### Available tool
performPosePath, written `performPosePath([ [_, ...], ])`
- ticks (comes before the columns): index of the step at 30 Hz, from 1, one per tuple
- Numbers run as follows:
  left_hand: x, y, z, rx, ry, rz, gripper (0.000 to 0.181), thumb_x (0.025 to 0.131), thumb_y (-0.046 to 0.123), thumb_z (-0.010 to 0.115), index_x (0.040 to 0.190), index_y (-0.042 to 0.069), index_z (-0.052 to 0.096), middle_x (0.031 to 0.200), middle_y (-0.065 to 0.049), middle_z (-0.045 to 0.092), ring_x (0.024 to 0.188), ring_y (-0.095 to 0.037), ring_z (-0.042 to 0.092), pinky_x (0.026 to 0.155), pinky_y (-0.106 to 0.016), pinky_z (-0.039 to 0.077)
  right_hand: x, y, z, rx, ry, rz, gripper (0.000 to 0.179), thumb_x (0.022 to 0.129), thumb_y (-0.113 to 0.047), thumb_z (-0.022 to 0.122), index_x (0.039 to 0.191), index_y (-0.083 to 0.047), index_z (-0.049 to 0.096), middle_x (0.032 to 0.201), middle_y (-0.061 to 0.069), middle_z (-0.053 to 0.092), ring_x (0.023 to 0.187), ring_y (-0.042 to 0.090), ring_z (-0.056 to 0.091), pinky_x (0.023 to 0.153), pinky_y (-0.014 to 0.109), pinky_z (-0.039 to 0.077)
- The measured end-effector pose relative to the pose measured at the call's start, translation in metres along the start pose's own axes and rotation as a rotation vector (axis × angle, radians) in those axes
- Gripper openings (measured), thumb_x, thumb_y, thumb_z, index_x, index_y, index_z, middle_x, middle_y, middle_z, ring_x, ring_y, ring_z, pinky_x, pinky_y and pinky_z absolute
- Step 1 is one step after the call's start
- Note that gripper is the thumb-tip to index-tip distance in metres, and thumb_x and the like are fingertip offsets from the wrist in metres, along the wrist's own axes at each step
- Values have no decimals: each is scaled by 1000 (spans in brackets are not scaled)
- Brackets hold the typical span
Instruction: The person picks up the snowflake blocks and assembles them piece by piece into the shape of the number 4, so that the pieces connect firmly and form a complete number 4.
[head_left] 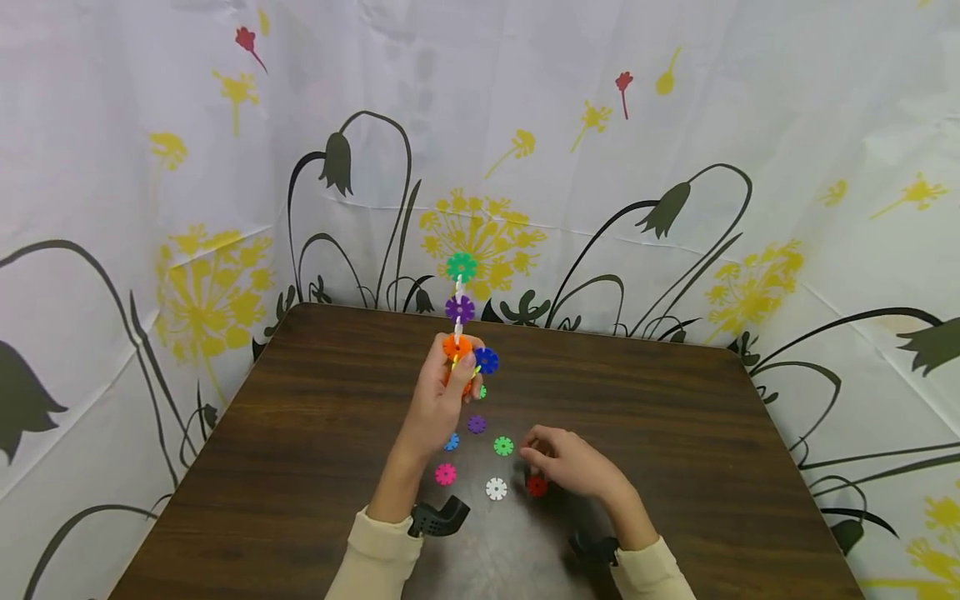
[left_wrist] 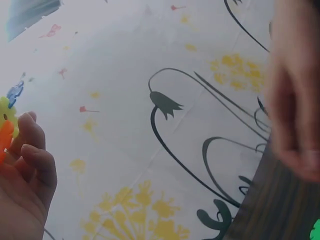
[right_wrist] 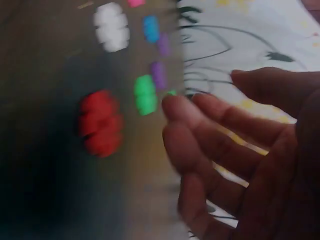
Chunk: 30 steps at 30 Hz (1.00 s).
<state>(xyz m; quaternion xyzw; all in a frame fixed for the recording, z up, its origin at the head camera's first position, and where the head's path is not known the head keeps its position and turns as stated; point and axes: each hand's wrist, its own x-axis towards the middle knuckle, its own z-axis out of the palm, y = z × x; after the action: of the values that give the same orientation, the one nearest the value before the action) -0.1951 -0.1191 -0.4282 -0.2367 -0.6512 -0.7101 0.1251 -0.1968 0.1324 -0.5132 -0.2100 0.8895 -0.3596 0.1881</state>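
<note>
My left hand (head_left: 438, 408) grips a joined build of notched plastic discs and holds it up over the table. A green disc (head_left: 461, 267) tops it, then a purple disc (head_left: 460, 309), with white discs edge-on between. An orange disc (head_left: 453, 347) sits at the fingers and a blue disc (head_left: 487, 360) sticks out to the right; the thumb hides part of the build. In the left wrist view a yellow disc (left_wrist: 7, 116) also shows. My right hand (head_left: 576, 462), fingers loosely bent and empty, hovers just above a red disc (head_left: 537, 487).
Loose discs lie on the dark wooden table (head_left: 322, 433): white (head_left: 497, 489), pink (head_left: 446, 474), green (head_left: 503, 446), purple (head_left: 477, 424) and blue (head_left: 452, 442). A flower-patterned cloth (head_left: 480, 125) hangs behind the table's far edge.
</note>
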Motion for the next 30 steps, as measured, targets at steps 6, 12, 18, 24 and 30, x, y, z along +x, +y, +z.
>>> performPosePath([
  [6, 0, -4, 3, 34, -27, 88, 20, 117, 9, 37, 132, -2, 43, 84, -15, 51, 69, -31, 51, 63, -22, 45, -10, 16, 12, -135, -7, 171, 40, 96, -42, 80, 124, -17, 65, 79, -4, 62, 65, 14, 56, 58, 34, 44],
  [12, 1, -6, 4, 54, -31, 125, 19, 116, 8, 40, 132, -2, 42, 87, -13, 50, 67, -27, 50, 60, -23, 45, -11, 17, 17, -145, 5, 178, 42, 92, -42, 85, 120, -19, 63, 78, -5, 64, 65, 15, 58, 58, 35, 44],
  [18, 1, -7, 4, 63, -15, 139, 18, 113, 0, 42, 130, -4, 45, 85, -14, 49, 64, -23, 49, 57, -24, 45, -12, 17, 23, -148, 21, 172, 29, 94, -34, 85, 107, -21, 63, 77, -5, 62, 64, 13, 55, 57, 32, 41],
  [24, 1, -9, 5, 64, 34, 148, 16, 112, -2, 44, 127, -6, 48, 84, -13, 49, 64, -18, 48, 58, -22, 46, -11, 20, 26, -112, 34, 145, 26, 95, -33, 83, 101, -18, 63, 77, -5, 62, 65, 11, 54, 59, 28, 43],
  [30, 0, -7, 5, 70, 104, 135, 15, 112, -1, 46, 124, -6, 51, 84, -9, 49, 64, -15, 47, 55, -23, 44, -13, 19, 25, -116, 16, 127, 28, 94, -28, 85, 107, -16, 63, 79, -5, 63, 68, 10, 56, 62, 28, 46],
])
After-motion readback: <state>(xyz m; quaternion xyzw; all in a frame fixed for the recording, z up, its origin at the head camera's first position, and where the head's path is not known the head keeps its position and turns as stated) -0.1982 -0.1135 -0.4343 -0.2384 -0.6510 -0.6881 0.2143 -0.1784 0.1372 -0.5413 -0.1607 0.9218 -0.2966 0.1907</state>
